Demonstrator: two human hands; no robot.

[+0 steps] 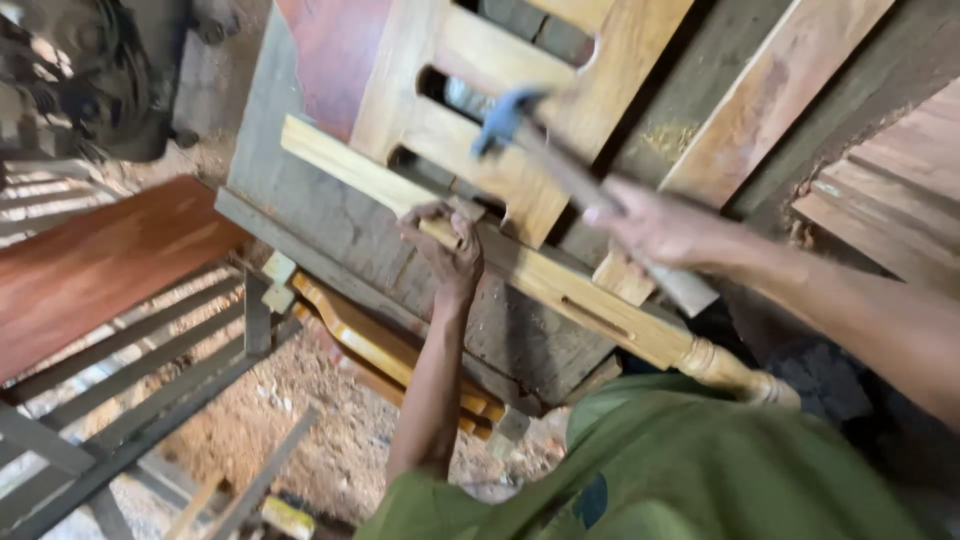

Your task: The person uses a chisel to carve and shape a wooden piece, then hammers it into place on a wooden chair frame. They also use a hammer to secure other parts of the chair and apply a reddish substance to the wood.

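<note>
Sawdust floor (pixel 300 420) — reddish bench (pixel 100 260)

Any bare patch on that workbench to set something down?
Bare grey bench top shows left of the left hand, between the pale wooden leg and the bench's front edge. Around the right hand with the hammer it is crowded: the slotted wooden frame and planks cover the surface.

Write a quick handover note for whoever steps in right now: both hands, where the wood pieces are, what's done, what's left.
Left hand grips the turned wooden leg lying across the workbench.
Right hand holds the hammer, its blurred head over the slatted wooden frame.
Done: frame butts against the leg.
Left: whether the joint is fully seated cannot be told; an open mortise slot shows further along the leg.
</note>
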